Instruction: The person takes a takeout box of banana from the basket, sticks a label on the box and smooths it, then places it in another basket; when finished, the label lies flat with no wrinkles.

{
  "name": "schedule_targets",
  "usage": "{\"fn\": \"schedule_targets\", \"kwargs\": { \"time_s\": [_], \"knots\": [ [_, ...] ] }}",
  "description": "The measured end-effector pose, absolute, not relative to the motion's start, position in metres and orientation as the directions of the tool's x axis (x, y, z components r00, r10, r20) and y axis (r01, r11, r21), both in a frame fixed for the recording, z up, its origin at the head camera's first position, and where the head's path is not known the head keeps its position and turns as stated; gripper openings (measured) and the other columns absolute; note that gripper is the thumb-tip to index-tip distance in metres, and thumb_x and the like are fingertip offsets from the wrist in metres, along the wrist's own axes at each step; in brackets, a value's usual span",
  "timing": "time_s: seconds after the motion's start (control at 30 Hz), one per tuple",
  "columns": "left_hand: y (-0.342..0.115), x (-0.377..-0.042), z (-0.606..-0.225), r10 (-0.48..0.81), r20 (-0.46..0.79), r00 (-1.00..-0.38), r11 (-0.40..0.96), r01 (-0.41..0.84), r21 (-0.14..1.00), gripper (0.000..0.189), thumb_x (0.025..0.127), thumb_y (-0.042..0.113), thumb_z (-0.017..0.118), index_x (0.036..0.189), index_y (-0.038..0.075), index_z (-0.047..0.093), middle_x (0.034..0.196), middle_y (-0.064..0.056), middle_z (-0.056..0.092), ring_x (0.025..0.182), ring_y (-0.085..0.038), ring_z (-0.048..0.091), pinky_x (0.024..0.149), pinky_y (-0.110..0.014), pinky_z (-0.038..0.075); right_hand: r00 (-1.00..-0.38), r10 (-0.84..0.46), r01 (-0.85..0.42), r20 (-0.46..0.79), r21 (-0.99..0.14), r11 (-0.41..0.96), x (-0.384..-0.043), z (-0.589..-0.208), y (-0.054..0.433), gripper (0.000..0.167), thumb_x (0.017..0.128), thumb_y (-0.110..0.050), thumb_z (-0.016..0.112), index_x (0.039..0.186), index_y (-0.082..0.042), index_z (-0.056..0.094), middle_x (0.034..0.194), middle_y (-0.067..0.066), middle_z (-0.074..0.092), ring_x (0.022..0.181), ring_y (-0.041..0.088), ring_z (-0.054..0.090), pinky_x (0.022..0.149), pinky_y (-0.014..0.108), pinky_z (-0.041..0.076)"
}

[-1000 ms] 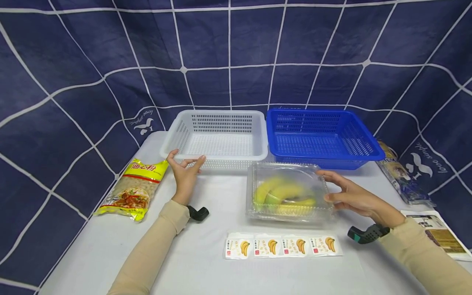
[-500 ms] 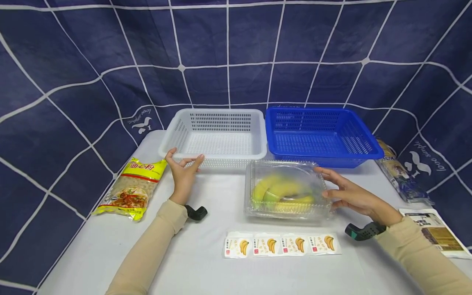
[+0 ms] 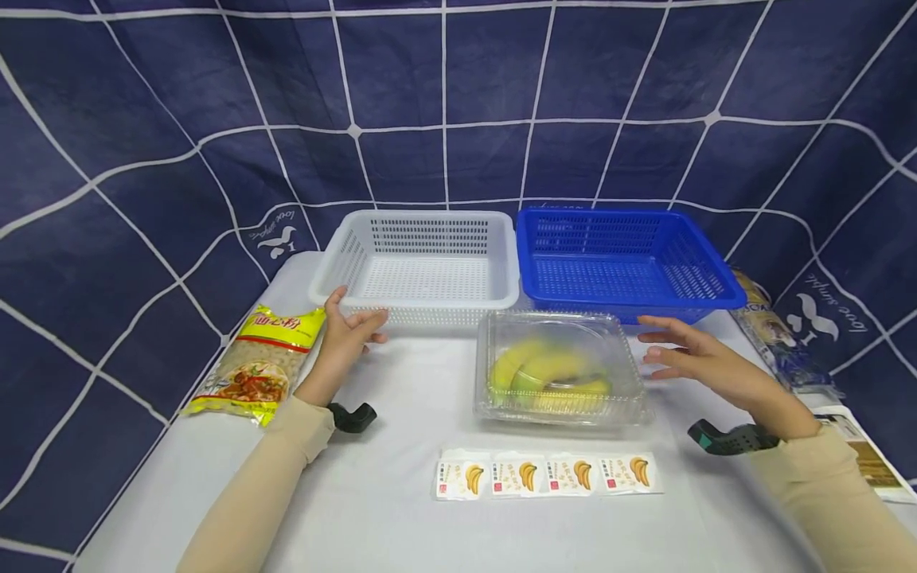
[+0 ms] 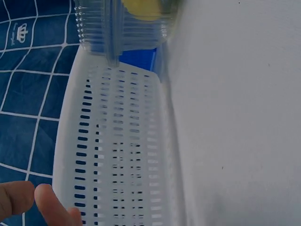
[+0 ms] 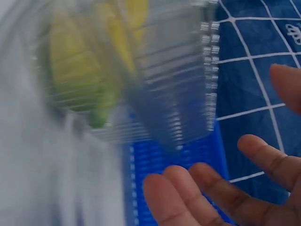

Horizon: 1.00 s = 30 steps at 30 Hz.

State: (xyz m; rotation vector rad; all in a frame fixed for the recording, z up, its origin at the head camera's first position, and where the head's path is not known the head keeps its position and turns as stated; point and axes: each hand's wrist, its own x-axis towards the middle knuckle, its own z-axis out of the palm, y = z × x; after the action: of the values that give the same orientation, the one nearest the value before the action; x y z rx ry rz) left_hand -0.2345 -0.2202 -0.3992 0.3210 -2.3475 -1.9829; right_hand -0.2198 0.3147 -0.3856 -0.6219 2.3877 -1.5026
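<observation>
A clear plastic clamshell box [image 3: 559, 370] with yellow-green bananas [image 3: 548, 378] inside rests closed on the table in the head view. Just right of it, my right hand [image 3: 716, 374] stands apart with loosely spread fingers and holds nothing. Those fingers [image 5: 207, 188] also show at the bottom of the right wrist view. By the front left corner of a white basket [image 3: 430, 301], my left hand [image 3: 347, 338] hovers with relaxed fingers, nothing in its grasp; whether it touches the rim is unclear. A strip of banana-picture labels [image 3: 548, 475] lies in front of the box.
A blue basket [image 3: 616, 298] stands beside the white one at the back. On the left lies a yellow food bag [image 3: 261, 362]. Another bag [image 3: 777, 334] and a partly hidden printed packet [image 3: 877, 458] lie at the right. A blue checked cloth [image 3: 487, 87] hangs behind.
My right hand has let go of the clamshell box and moved off to the right. The left hand has shifted slightly left, its thumb drawn in. The box stays in place.
</observation>
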Motion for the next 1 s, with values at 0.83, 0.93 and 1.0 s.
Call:
{"fn": "schedule_targets", "kwargs": {
  "time_s": [0.83, 0.93, 1.0],
  "knots": [
    [-0.215, -0.167, -0.412, 0.601, -0.124, -0.789, 0.427, 0.186, 0.885, 0.039, 0.104, 0.008, 0.069, 0.138, -0.009, 0.057, 0.103, -0.013, 0.075, 0.08, -0.026, 0.072, 0.073, -0.031, 0.06, -0.695, -0.685, -0.386, 0.219, -0.917, 0.098, -0.174, -0.372, 0.244, 0.038, 0.107, 0.012, 0.053, 0.141, 0.001, 0.064, 0.123, 0.009, 0.076, 0.108, 0.016, 0.075, 0.089, 0.027, 0.062],
    [-0.208, -0.162, -0.416, 0.648, -0.185, -0.739, 0.45, 0.176, 0.876, 0.034, 0.103, 0.009, 0.072, 0.132, -0.007, 0.063, 0.095, -0.007, 0.076, 0.077, -0.015, 0.069, 0.076, -0.026, 0.057, -0.638, -0.739, -0.377, 0.216, -0.925, 0.055, -0.17, -0.377, 0.232, 0.035, 0.106, 0.014, 0.053, 0.14, 0.011, 0.06, 0.124, 0.009, 0.075, 0.111, 0.016, 0.074, 0.091, 0.027, 0.062],
    [-0.204, -0.159, -0.417, 0.666, -0.226, -0.711, 0.472, 0.166, 0.866, 0.03, 0.102, 0.01, 0.073, 0.128, -0.004, 0.067, 0.088, -0.003, 0.075, 0.074, -0.011, 0.066, 0.075, -0.022, 0.053, -0.611, -0.767, -0.359, 0.197, -0.932, 0.047, -0.166, -0.381, 0.225, 0.032, 0.106, 0.013, 0.053, 0.137, 0.016, 0.058, 0.124, 0.009, 0.075, 0.112, 0.015, 0.073, 0.093, 0.027, 0.062]
  ]
}}
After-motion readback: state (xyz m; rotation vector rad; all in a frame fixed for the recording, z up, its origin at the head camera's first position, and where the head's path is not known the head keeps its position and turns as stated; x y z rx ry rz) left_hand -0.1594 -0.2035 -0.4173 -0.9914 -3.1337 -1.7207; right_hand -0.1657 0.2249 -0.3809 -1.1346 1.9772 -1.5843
